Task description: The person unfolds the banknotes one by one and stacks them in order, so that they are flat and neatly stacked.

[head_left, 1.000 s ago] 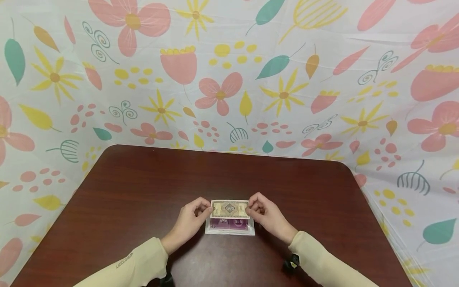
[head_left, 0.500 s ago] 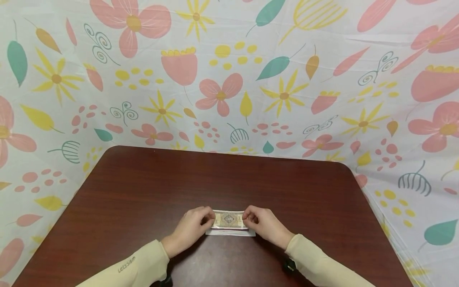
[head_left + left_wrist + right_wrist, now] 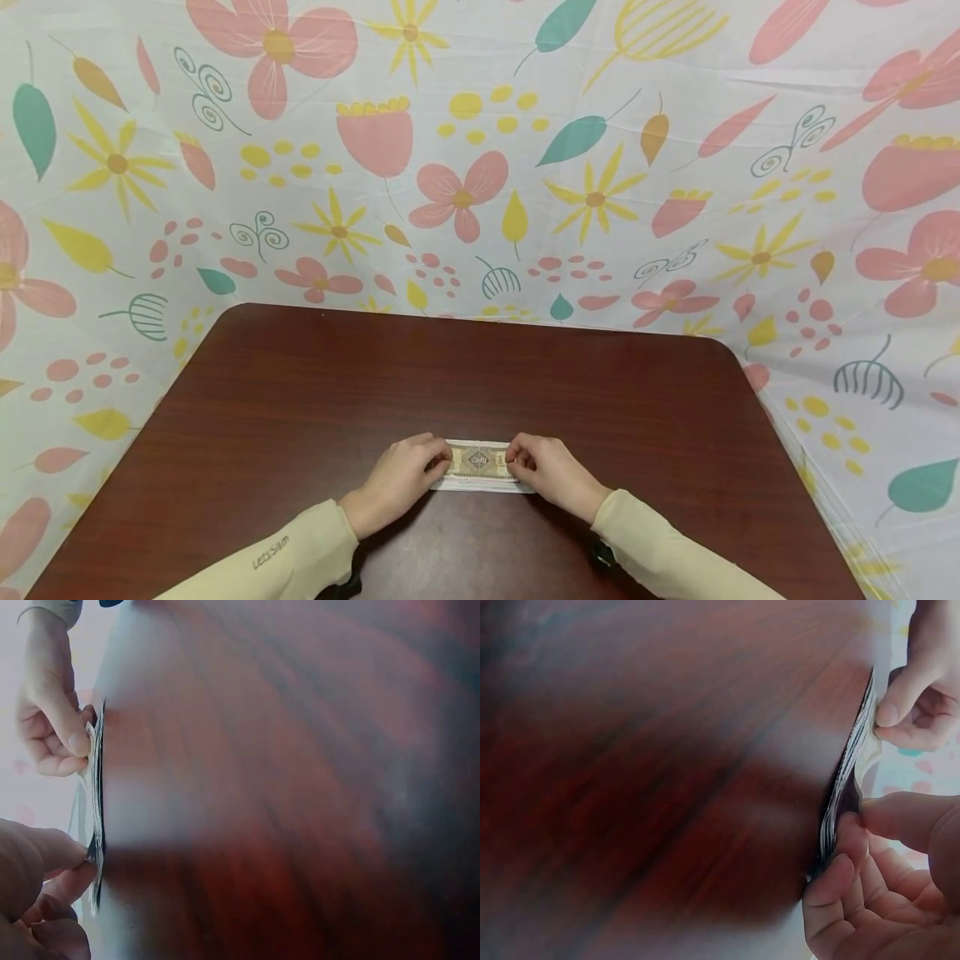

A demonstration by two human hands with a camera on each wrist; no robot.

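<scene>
In the head view a yellowish banknote [image 3: 478, 460] lies flat over a stack of banknotes in clear sleeves [image 3: 483, 487], near the middle of the table's front half. My left hand [image 3: 399, 475] pinches the note's left end between thumb and fingers. At the opposite end, my right hand [image 3: 561, 477] pinches it likewise. The stack appears edge-on in the left wrist view as thin layered sheets [image 3: 97, 795]. From the right wrist, fingertips [image 3: 851, 832] show beside the layered edge, and the note bows slightly away from the stack. Most of the stack's top is hidden under the note.
A dark reddish-brown table [image 3: 480, 375] with rounded far corners carries the stack. Behind it and on both sides hangs a white cloth [image 3: 480, 167] printed with flowers and leaves. Dark straps sit near both cuffs.
Both hands have brought the yellowish note down toward the front of the stack. The purple note seen below it a second ago is now covered. Over the last half second they barely move.
</scene>
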